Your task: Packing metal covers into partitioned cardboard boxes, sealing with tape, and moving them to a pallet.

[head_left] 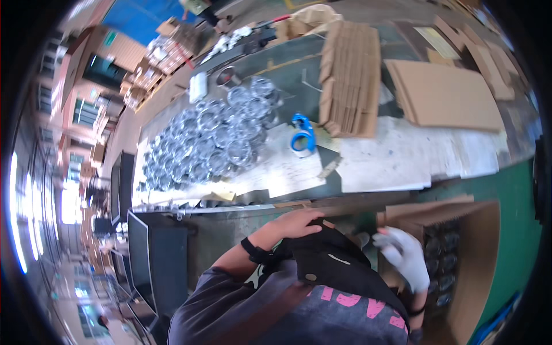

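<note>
My bare left hand [300,223], with a black band on its wrist, lies with fingers extended on the upper edge of a black bag [328,253] at my waist. My right hand [404,257] wears a white glove. Its fingers are loosely bent and apart, with nothing visible in them, beside an open cardboard box [480,270]. Rows of clear glass jars [445,264] stand inside this box, partly hidden by its wall and my arm.
On the table, many clear glass jars [213,132] cluster at left. A blue tape dispenser [303,138], a stack of folded cardboard [351,80] and flat cardboard sheets [443,95] lie to the right. Black bins [155,253] stand below left. Another person [201,10] is far off.
</note>
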Demonstrator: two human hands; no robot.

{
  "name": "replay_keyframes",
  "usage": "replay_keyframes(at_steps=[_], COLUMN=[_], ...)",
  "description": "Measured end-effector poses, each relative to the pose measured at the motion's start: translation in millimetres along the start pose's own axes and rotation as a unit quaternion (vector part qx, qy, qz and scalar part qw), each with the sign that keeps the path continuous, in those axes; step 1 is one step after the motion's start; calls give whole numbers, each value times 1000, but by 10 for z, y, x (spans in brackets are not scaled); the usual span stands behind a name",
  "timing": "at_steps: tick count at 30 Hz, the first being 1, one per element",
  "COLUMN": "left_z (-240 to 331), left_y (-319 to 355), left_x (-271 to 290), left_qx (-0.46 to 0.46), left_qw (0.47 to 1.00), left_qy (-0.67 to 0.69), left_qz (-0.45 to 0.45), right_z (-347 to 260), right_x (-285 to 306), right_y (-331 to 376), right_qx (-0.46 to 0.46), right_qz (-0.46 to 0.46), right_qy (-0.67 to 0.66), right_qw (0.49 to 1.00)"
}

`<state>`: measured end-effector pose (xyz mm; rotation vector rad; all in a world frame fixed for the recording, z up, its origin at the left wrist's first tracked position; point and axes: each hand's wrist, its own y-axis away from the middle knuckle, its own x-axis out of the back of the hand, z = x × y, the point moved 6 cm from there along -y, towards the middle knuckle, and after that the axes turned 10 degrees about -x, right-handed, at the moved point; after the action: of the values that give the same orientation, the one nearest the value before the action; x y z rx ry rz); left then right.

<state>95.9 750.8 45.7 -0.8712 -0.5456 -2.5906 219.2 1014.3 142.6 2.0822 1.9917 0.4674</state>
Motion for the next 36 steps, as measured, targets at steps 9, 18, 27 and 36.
replay_keyframes(at_steps=[9, 18, 27, 36], left_z=[-1455, -2282, -2078, -2130], left_y=[2107, 1539, 2130, 2891], left_x=[1513, 2217, 2315, 1678], left_qx=[314, 450, 244, -167], left_qw=[780, 823, 841, 488], left_qy=[-300, -226, -95, 735], left_qz=[450, 264, 473, 441], right_z=[-1071, -969, -1051, -770], right_x=[-2750, -4249, -3289, -3675], right_y=[-2244, -3268, -3136, -3105], right_qx=[202, 152, 15, 89], right_qz=[-175, -5, -194, -222], right_qy=[405, 584, 4, 667], right_qw=[875, 797, 981, 705])
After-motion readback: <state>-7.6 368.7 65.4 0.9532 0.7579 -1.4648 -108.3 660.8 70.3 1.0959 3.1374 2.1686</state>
